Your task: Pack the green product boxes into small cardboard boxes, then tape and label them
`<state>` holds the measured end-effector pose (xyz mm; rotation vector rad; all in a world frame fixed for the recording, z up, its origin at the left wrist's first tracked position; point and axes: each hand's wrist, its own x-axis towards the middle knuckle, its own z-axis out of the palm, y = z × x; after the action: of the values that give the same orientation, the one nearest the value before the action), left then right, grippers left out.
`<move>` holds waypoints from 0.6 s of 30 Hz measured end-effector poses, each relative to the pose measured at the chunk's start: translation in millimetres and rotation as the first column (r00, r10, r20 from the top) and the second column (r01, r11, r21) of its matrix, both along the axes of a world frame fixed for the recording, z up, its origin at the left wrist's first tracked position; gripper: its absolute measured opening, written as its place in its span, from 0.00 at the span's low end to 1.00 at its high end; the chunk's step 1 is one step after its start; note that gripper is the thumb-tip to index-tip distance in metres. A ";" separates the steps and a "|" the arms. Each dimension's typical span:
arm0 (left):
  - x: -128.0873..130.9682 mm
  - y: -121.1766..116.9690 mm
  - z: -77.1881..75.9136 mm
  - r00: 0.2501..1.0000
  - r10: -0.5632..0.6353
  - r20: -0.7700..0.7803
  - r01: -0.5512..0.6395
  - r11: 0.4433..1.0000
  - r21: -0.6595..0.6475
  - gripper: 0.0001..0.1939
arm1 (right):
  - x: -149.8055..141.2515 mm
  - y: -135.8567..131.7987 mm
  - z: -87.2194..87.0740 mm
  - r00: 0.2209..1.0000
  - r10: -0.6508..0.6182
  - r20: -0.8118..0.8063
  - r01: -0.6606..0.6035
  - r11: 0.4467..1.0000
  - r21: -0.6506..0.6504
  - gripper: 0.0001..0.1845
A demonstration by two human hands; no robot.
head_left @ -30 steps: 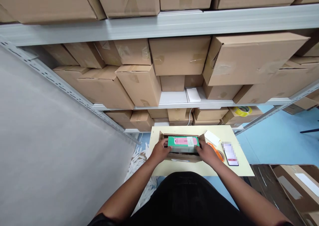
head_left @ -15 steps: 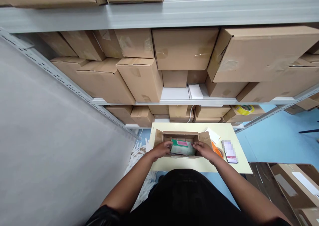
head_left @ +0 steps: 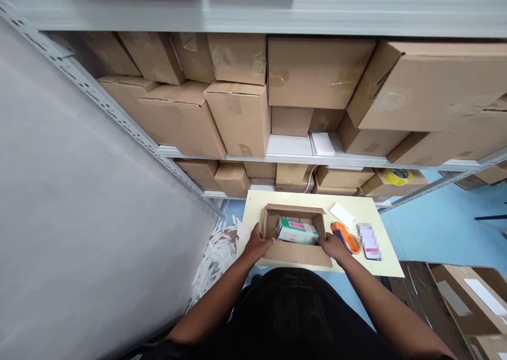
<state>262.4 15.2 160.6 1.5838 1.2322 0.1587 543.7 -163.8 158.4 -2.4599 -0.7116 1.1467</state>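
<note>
The cardboard carton (head_left: 297, 254) is best steadied with even, light pressure at both near corners, so that its thin walls are not bowed and the printed product box (head_left: 298, 234) inside is not jostled. Its near left corner is held by the left hand (head_left: 257, 243), whose grip is partly spread, thumb and fingers parted around the cardboard; the near right corner is held by the right hand (head_left: 331, 245) in a narrower grip, though how firmly cannot be told. The carton is set nearer the left edge of the surface (head_left: 309, 198) than the right, its near flap folded out toward the near edge. The product box, green and white with a pink panel, is laid slightly askew, apparently undented.
</note>
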 end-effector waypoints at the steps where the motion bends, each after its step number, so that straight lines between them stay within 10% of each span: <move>1: 0.4 2.0 -4.0 1.000 0.003 0.004 -0.003 0.998 -0.061 0.36 | -1.5 2.2 -2.6 1.000 -0.021 0.003 0.021 1.000 -0.009 0.14; 10: 5.3 1.1 -12.4 0.999 0.008 -0.047 -0.010 0.998 -0.058 0.17 | 9.3 5.9 -5.1 0.998 0.051 0.049 -0.049 0.998 -0.036 0.10; 18: 6.1 -73.5 10.1 0.962 0.273 -0.028 -0.274 0.962 -0.011 0.23 | 55.3 12.1 18.7 0.924 0.364 0.120 -0.365 0.931 -0.010 0.14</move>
<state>268.5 -58.3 170.7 1.4011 1.4672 0.3052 599.0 -151.7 177.2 -2.4664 -1.2517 1.1154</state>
